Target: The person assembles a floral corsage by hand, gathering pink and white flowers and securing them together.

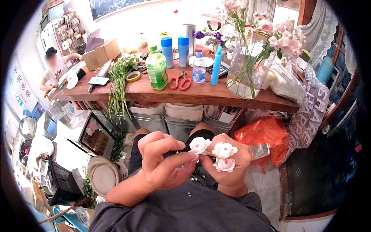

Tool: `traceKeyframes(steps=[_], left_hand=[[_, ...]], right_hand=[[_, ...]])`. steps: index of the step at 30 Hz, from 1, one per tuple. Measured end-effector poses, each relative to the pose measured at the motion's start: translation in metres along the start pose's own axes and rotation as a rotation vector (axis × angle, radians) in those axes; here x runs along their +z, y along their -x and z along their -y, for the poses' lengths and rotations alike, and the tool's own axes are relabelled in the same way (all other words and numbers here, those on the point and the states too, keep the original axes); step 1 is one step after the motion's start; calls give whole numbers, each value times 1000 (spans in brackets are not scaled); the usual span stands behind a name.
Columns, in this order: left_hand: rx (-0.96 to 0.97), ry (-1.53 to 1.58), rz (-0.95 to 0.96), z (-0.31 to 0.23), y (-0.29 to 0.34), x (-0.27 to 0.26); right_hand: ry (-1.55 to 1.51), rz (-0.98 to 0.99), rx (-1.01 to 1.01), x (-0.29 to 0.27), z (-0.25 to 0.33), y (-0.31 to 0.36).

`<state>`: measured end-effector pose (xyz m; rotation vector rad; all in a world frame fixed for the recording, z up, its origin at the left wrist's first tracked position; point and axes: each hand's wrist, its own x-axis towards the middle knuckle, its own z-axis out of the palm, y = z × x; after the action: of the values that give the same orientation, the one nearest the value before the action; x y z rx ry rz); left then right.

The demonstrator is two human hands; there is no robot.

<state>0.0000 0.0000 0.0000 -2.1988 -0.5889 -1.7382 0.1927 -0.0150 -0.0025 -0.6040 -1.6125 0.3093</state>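
Note:
Three small pale pink roses are bunched above my lap. My right hand (236,166) is closed around their lower part, with a rose (224,150) and a pinker rose (225,165) showing over its fingers. The stems are hidden in that hand. From the left, my left hand (164,160) reaches in, its thumb and fingers pinching at the base of the leftmost rose (199,145). Little green leaf bits (195,178) are scattered on my dark clothing below the hands.
A wooden table (205,96) ahead holds red-handled scissors (180,81), a green bottle (156,69), blue cans, a bundle of green stems (118,87) and a glass vase (241,83) of pink flowers. Metal bins (179,123) stand underneath. Another person (54,71) sits at far left.

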Motion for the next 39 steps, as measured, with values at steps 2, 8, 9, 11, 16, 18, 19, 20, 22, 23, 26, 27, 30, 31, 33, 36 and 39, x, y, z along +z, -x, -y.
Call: traceKeyframes(steps=[2,8,9,11,16,18,19,20,22,23,26,27,30,31,33,36,39], left_hand=[[84,-75,-43,1,0,0],[203,-118,-131,5,3,-1],[207,-113,-141,5,4,-1],[166,-33,-125,2,1,-1],[-63,242,-81,4,-3,-4],[-57,228,-53,4,-5,-5],[-53,217,-21,4,-6,-5],[-38,197,-10,3,-7,-5],[-48,216,-24,0,-9,-2],[-56,237,-31,-1,-11,-2],[-126,290,-1,-3,-14,-4],[-185,348,0,-4,-13,-4],[-250,519,83,-4,-19,-5],[-296,637,132,-5,-21,-4],[-315,669,152,-8,-25,-2],[-277,684,217,-13,-30,1],[-249,695,189,-14,-29,3]], right_hand=[[15,-11,10,2,3,-1],[-46,22,13,6,2,2],[-44,23,14,6,1,3],[-96,-3,35,5,-3,5],[-255,11,103,1,0,1],[-294,-12,113,1,-1,6],[-316,-20,132,0,0,6],[-338,-28,149,-2,1,7],[-373,-50,179,-1,5,6],[-409,-79,211,-1,8,6],[-493,-106,220,-2,9,6],[-588,-103,166,-1,6,6],[-631,-75,145,-1,2,8],[-655,-36,159,-1,1,7],[-673,-86,185,4,6,9],[-735,-100,200,1,2,13],[-897,-122,202,0,-3,15]])
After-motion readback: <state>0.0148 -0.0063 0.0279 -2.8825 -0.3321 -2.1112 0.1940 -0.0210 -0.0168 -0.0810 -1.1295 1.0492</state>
